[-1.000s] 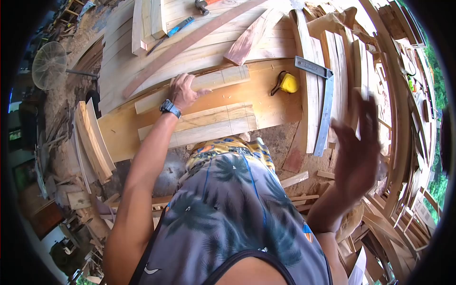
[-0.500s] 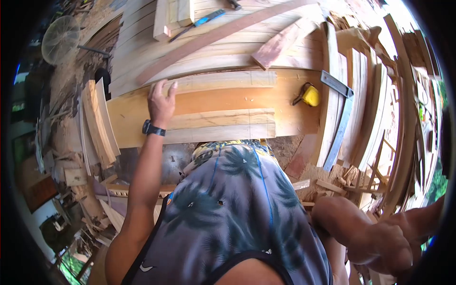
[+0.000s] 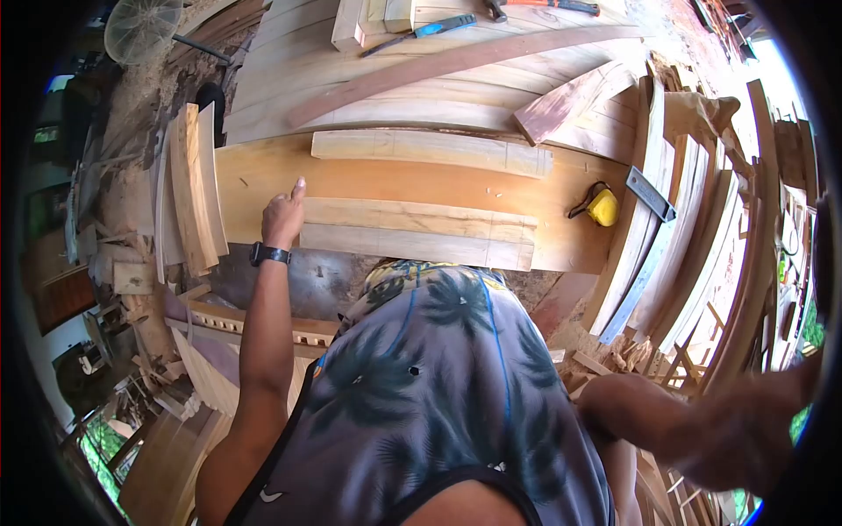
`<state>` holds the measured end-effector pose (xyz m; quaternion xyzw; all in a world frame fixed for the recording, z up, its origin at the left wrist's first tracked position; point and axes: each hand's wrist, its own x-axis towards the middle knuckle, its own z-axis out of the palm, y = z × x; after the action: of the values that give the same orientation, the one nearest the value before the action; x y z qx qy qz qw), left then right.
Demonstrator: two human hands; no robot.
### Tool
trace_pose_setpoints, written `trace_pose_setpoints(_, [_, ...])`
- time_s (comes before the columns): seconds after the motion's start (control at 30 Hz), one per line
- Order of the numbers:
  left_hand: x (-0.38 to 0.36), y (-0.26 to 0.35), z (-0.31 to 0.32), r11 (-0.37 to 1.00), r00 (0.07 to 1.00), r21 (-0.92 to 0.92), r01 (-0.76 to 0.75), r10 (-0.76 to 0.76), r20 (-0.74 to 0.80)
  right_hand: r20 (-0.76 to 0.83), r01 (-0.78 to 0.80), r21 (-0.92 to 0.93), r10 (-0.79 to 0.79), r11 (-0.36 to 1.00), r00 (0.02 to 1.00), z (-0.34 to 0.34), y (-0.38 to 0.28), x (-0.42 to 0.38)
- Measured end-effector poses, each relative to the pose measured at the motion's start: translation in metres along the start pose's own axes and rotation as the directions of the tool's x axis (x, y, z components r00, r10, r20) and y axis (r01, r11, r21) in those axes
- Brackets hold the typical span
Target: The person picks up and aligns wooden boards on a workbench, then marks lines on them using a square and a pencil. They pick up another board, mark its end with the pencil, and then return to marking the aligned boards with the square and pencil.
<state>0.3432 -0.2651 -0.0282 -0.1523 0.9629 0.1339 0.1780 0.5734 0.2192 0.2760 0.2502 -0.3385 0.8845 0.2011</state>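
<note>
My left hand (image 3: 283, 217), with a black watch (image 3: 269, 254) on its wrist, is over the left part of a wide wooden board (image 3: 386, 179). One digit points away from me, apart from the curled fingers. Nothing shows in its grasp. Just right of it begins a pair of light wood strips (image 3: 421, 230) along the board's near edge. Another strip (image 3: 430, 154) lies along the far edge. Large and smeared at the lower right, close to the camera, is my right hand (image 3: 745, 430); its fingers cannot be made out.
A yellow tape measure (image 3: 602, 205) sits on the board's right part, beside a metal square (image 3: 645, 237) on stacked timber. Beyond are planks with a thin reddish strip (image 3: 456, 72), a short block (image 3: 574, 103), a blue-handled tool (image 3: 430, 31) and a hammer (image 3: 548, 7).
My left hand has drawn back from the far strip to the left of the near strips, its fingers curling more. My right hand has blurred. The whole view has shifted somewhat.
</note>
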Motion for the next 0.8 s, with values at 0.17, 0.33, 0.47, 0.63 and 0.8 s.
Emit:
trace_pose_setpoints(0.17, [0.0, 0.005, 0.008, 0.998, 0.998, -0.056, -0.011, 0.015, 0.062, -0.474, -0.458, -0.623, 0.159, 0.635, 0.866, -0.084, 0.106, -0.029])
trace_pose_setpoints(0.33, [-0.006, 0.013, 0.002, 0.998, 0.992, -0.066, 0.004, 0.004, 0.125, -0.847, -0.853, -0.508, 0.245, -0.118, 0.471, -0.151, 0.163, -0.103])
trace_pose_setpoints(0.47, [0.0, 0.003, 0.005, 0.997, 0.99, -0.046, -0.064, 0.07, 0.122, -0.862, -0.866, -0.484, 0.239, -0.124, 0.448, -0.18, 0.184, -0.136])
trace_pose_setpoints(0.63, [-0.006, 0.013, -0.002, 0.997, 0.995, -0.018, -0.071, 0.072, 0.073, -0.867, -0.844, -0.493, 0.194, -0.212, 0.458, -0.154, 0.195, -0.114])
trace_pose_setpoints(0.8, [-0.009, 0.011, -0.006, 0.948, 0.985, -0.27, -0.168, 0.172, -0.009, -0.829, -0.812, -0.559, 0.117, -0.168, 0.547, -0.153, 0.193, -0.124])
